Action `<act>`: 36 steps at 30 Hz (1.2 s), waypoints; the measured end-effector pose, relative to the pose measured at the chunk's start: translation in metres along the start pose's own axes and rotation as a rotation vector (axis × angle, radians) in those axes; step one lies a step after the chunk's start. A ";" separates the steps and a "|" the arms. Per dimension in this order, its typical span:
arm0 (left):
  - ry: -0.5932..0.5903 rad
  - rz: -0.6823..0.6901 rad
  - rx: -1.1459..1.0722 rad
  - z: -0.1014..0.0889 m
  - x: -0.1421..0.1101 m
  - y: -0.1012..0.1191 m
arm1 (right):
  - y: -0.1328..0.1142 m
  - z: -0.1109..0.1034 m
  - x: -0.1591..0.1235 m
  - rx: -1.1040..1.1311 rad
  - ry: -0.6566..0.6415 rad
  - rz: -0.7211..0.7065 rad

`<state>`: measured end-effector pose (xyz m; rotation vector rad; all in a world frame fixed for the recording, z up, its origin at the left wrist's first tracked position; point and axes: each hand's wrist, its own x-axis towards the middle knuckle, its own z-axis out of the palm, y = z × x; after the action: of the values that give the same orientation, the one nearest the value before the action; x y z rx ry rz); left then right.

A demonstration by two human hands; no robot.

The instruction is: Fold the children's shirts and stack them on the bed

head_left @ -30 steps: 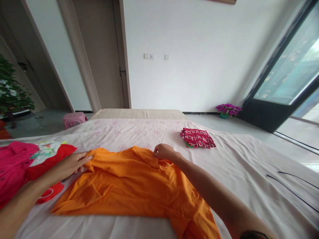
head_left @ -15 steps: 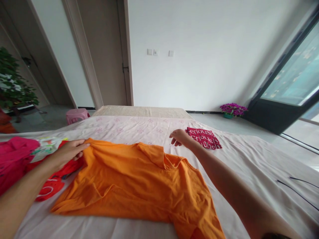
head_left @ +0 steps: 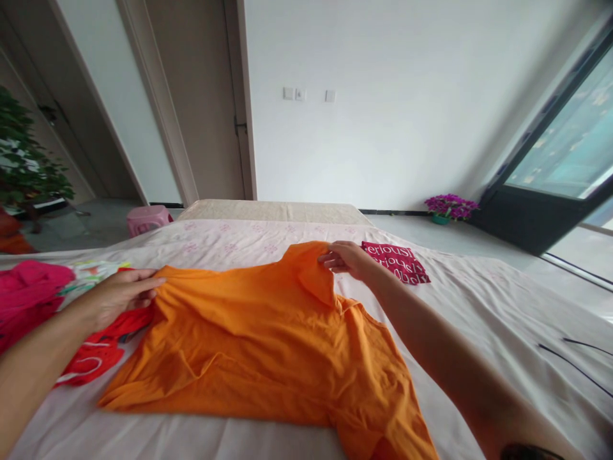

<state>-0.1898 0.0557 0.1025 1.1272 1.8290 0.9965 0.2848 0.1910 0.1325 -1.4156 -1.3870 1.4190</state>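
Observation:
An orange shirt [head_left: 258, 345] lies spread on the bed [head_left: 479, 306] in front of me. My left hand [head_left: 122, 295] grips the shirt's upper left edge, fingers closed on the cloth. My right hand [head_left: 345, 259] pinches a far corner of the shirt and holds it lifted off the sheet. Just right of that hand lies a folded red garment with white lettering [head_left: 396, 262].
A pile of pink and red clothes [head_left: 43, 313] sits at the bed's left side. Beyond the bed stand a pink stool [head_left: 143, 219], a potted plant [head_left: 22, 166], a doorway and purple flowers [head_left: 449, 208] by a large window [head_left: 560, 147].
My right hand let go of the shirt's middle, reached further right, then took hold of a far corner and lifted it. My left hand has stayed on the left edge.

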 end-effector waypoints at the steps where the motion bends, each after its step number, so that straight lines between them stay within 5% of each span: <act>1: 0.009 -0.017 -0.110 0.004 0.003 0.004 | -0.006 -0.006 0.006 0.077 0.039 0.011; 5: 0.082 -0.036 -0.388 0.028 0.021 0.020 | -0.024 -0.023 0.037 0.209 0.209 -0.022; 12: 0.164 0.103 -0.243 0.076 0.054 0.036 | -0.045 -0.022 0.082 0.115 0.352 -0.136; 16: 0.082 0.152 -0.139 0.091 0.053 0.024 | -0.026 -0.016 0.076 0.018 0.312 -0.176; 22: -0.162 0.424 0.339 0.094 0.013 -0.031 | 0.054 -0.034 0.006 -0.130 0.321 -0.154; 24: -0.160 0.481 0.475 0.092 0.001 -0.045 | 0.076 -0.044 -0.033 -0.383 0.318 -0.291; 29: -0.113 0.596 0.594 0.081 -0.012 -0.055 | 0.095 -0.061 -0.139 -0.705 -0.229 -0.339; 31: -0.124 0.624 0.598 0.077 -0.013 -0.054 | 0.098 -0.063 -0.168 -0.859 -0.312 -0.424; 36: -0.134 0.587 0.524 0.076 -0.017 -0.053 | 0.116 -0.058 -0.187 -1.013 -0.131 -0.573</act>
<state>-0.1348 0.0410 0.0270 2.0801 1.7272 0.7261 0.3955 0.0014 0.0729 -1.2730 -2.5267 0.4058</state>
